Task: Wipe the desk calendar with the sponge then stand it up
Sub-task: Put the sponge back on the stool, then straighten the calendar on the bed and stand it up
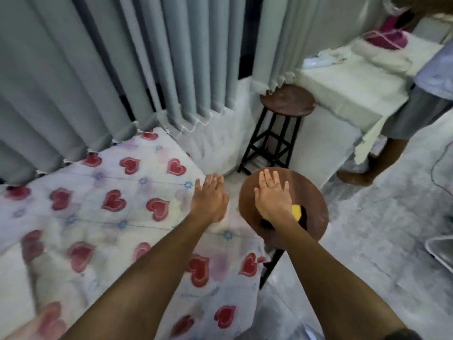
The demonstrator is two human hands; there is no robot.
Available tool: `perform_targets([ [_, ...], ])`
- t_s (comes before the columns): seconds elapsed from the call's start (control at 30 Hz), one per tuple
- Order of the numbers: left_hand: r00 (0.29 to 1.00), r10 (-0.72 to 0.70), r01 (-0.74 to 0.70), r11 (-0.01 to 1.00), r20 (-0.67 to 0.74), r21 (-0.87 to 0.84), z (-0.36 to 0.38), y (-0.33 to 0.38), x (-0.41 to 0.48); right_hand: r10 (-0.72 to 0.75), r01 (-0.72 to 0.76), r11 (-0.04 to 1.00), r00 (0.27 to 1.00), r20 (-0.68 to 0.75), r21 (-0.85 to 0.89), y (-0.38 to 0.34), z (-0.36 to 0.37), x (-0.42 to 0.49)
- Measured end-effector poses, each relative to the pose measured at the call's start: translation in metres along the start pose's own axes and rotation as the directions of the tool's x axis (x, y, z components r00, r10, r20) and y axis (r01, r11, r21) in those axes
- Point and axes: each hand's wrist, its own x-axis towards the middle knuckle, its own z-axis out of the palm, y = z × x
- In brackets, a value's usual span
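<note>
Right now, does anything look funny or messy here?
Nothing is spilled or broken. One odd thing: the yellow sponge sits on the round brown wooden stool beside a dark object, but no desk calendar shows clearly. Both hands, left and right, are open and empty.

Grey pleated curtains (110, 57) hang across the far side of the room, their hems falling to a low white ledge (215, 133). Below them lies a bed (103, 212) under a white quilt printed with red hearts and small blue flowers. Two round dark-wood stools stand on the pale marbled floor (367, 241): the nearer stool (316, 202) just beside the bed's corner, the farther stool (288, 100) on black metal legs against a white cabinet (343, 94) covered with cream cloth. Something pink (389, 35) rests on the cabinet's far end. Another person's bare leg (382, 158) stands beside the cabinet. The light is soft and even.
</note>
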Motion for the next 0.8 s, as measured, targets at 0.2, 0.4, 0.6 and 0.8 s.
perform_targets([
  [0.2, 0.966, -0.225, 0.232, 0.972, -0.124, 0.044, -0.062, -0.136, -0.097, -0.270, 0.269, 0.962, 0.963, -0.016, -0.057, -0.165, -0.030, -0.019],
  [0.4, 0.860, -0.483, 0.488, 0.873, -0.165, -0.011, -0.076, -0.260, -0.243, -0.515, 0.513, 0.856, 0.857, -0.019, -0.055, -0.323, -0.015, -0.090],
  [0.6, 0.761, -0.636, 0.640, 0.768, -0.126, -0.012, -0.060, -0.341, -0.358, -0.634, 0.634, 0.773, 0.773, 0.023, -0.005, -0.431, 0.019, -0.164],
  [0.8, 0.729, -0.676, 0.672, 0.737, -0.113, -0.071, -0.038, -0.384, -0.407, -0.667, 0.673, 0.739, 0.737, 0.111, -0.028, -0.479, 0.055, -0.204],
])
